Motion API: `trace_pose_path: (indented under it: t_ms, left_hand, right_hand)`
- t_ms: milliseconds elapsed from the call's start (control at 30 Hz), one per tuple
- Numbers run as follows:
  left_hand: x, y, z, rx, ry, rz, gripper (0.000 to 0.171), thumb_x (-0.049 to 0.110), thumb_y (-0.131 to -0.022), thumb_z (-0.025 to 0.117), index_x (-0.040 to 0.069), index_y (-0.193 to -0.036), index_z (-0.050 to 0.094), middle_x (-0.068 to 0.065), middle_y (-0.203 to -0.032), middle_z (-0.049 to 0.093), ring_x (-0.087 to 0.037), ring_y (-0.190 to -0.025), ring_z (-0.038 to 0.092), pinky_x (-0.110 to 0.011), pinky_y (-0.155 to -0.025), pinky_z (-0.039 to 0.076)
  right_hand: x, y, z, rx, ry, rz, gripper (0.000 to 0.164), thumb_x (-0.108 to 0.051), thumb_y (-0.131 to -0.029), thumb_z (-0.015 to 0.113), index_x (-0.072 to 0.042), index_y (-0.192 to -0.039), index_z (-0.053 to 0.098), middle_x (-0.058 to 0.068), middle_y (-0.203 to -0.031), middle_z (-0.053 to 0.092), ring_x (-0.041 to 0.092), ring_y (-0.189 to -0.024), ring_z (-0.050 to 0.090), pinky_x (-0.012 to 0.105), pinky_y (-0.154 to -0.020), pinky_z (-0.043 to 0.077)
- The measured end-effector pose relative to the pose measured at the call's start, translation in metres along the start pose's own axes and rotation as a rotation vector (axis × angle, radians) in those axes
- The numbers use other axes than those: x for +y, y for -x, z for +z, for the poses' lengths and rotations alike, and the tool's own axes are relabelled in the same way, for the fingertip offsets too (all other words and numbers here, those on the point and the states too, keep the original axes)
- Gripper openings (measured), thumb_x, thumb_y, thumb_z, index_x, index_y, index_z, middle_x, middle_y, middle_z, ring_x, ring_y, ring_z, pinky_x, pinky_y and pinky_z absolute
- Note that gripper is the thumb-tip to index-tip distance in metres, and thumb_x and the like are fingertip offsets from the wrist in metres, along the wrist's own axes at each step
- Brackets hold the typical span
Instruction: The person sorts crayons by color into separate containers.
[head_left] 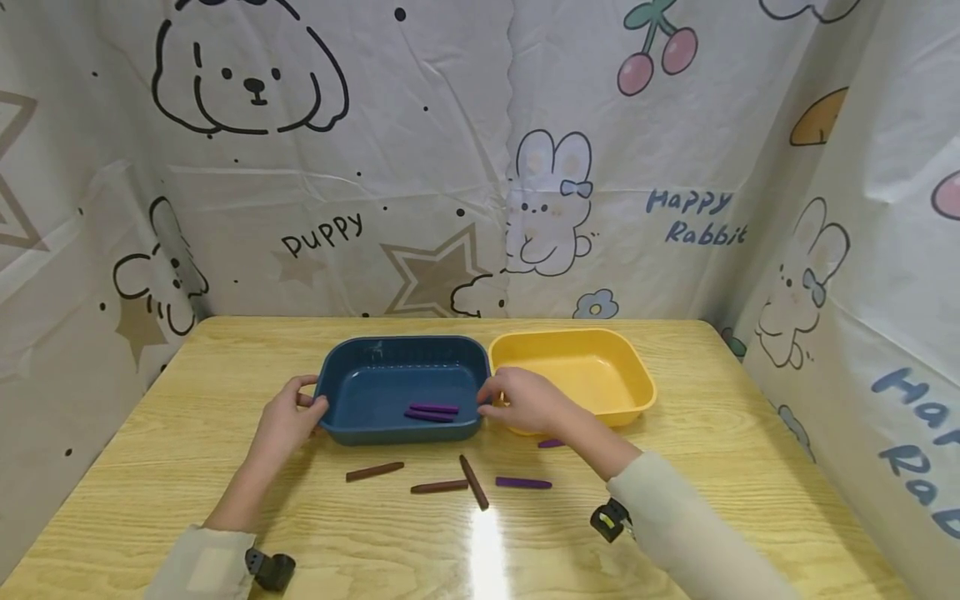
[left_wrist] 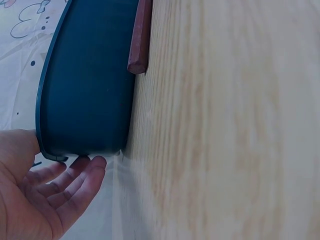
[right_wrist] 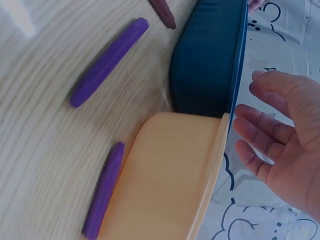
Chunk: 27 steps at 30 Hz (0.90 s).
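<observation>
A dark blue plastic tray (head_left: 397, 435) stands on the table, with two purple crayons (head_left: 433, 408) lying inside it. At its left end my left hand (head_left: 288, 421) holds the rim, the thumb over the edge and the fingers against the outer wall (left_wrist: 85, 125). My right hand (head_left: 528, 400) hovers by the tray's right end. Its fingers (right_wrist: 265, 122) are relaxed and slightly bent, apart from the rim in the right wrist view. Beside the blue tray is a yellow tray (head_left: 637, 404), partly hidden by the right hand and forearm.
In front of the trays lie brown crayons (head_left: 375, 472), two of them touching near the middle (head_left: 442, 487). A purple crayon (head_left: 523, 482) lies to their right; another (right_wrist: 103, 192) lies against the yellow tray. Printed cloth (head_left: 420, 167) hangs behind the wooden table (head_left: 360, 550).
</observation>
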<state>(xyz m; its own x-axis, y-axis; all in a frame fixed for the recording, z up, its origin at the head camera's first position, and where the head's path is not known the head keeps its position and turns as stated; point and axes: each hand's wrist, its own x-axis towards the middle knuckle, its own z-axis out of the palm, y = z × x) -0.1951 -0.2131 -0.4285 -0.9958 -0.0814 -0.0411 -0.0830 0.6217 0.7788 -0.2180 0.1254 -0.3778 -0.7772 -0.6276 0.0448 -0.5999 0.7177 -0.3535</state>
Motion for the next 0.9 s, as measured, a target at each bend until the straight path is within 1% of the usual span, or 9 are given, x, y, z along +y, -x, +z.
trace_pose_path:
  t_ms: [67, 233, 367, 500, 633, 767, 900]
  left_hand:
    - [0.000, 0.000, 0.000, 0.000, 0.002, 0.001, 0.049, 0.018, -0.094, 0.049, -0.002, -0.137, 0.037, -0.024, -0.103, 0.059, -0.020, -0.069, 0.063, -0.025, -0.059, 0.050]
    - [0.000, 0.000, 0.000, -0.003, 0.005, -0.001, 0.049, 0.018, -0.094, 0.048, -0.002, -0.137, 0.037, -0.024, -0.103, 0.059, -0.020, -0.070, 0.063, -0.026, -0.059, 0.051]
    - [0.000, 0.000, 0.000, -0.003, 0.004, -0.001, 0.049, 0.018, -0.094, 0.048, -0.003, -0.137, 0.036, -0.024, -0.103, 0.059, -0.020, -0.069, 0.063, -0.026, -0.059, 0.050]
    - [0.000, 0.000, 0.000, -0.003, 0.005, -0.003, 0.050, 0.018, -0.094, 0.048, -0.003, -0.138, 0.036, -0.024, -0.104, 0.059, -0.020, -0.069, 0.063, -0.026, -0.059, 0.050]
    - [0.000, 0.000, 0.000, -0.003, 0.006, -0.009, 0.050, 0.018, -0.094, 0.048, -0.002, -0.138, 0.036, -0.024, -0.104, 0.059, -0.020, -0.069, 0.063, -0.025, -0.059, 0.050]
    - [0.001, 0.000, 0.000, -0.002, 0.011, -0.009, 0.050, 0.018, -0.094, 0.049, -0.002, -0.137, 0.037, -0.024, -0.103, 0.060, -0.020, -0.069, 0.063, -0.025, -0.058, 0.050]
    - [0.001, 0.000, 0.000, 0.000, 0.012, -0.006, 0.050, 0.018, -0.093, 0.049, -0.002, -0.137, 0.037, -0.024, -0.103, 0.060, -0.020, -0.069, 0.063, -0.025, -0.058, 0.050]
  right_hand:
    - [0.003, 0.005, -0.001, 0.004, 0.008, 0.001, 0.016, -0.022, -0.087, 0.065, -0.012, -0.096, 0.073, -0.001, -0.088, 0.066, 0.017, -0.080, 0.059, 0.026, -0.072, 0.048]
    - [0.009, 0.017, -0.003, 0.022, 0.030, -0.033, 0.015, -0.023, -0.087, 0.065, -0.013, -0.094, 0.073, -0.003, -0.084, 0.064, 0.015, -0.073, 0.055, 0.022, -0.064, 0.042]
    - [0.013, 0.026, -0.004, 0.032, 0.029, -0.031, 0.015, -0.023, -0.086, 0.065, -0.013, -0.094, 0.073, -0.004, -0.080, 0.062, 0.010, -0.068, 0.050, 0.020, -0.062, 0.041]
    - [0.017, 0.035, -0.004, 0.033, 0.036, 0.007, 0.015, -0.025, -0.086, 0.066, -0.014, -0.093, 0.073, -0.005, -0.079, 0.060, 0.006, -0.067, 0.048, 0.019, -0.062, 0.042]
    - [0.019, 0.044, -0.004, 0.057, 0.056, 0.027, 0.017, -0.028, -0.086, 0.066, -0.015, -0.096, 0.072, -0.004, -0.084, 0.061, 0.009, -0.073, 0.052, 0.022, -0.066, 0.045]
    - [0.019, 0.054, -0.006, 0.111, 0.084, 0.010, 0.018, -0.028, -0.086, 0.066, -0.015, -0.097, 0.071, -0.002, -0.088, 0.062, 0.014, -0.080, 0.055, 0.026, -0.071, 0.046]
    - [0.021, 0.063, -0.007, 0.117, 0.082, 0.008, 0.015, -0.026, -0.085, 0.067, -0.015, -0.095, 0.071, -0.002, -0.086, 0.062, 0.013, -0.076, 0.054, 0.023, -0.068, 0.045]
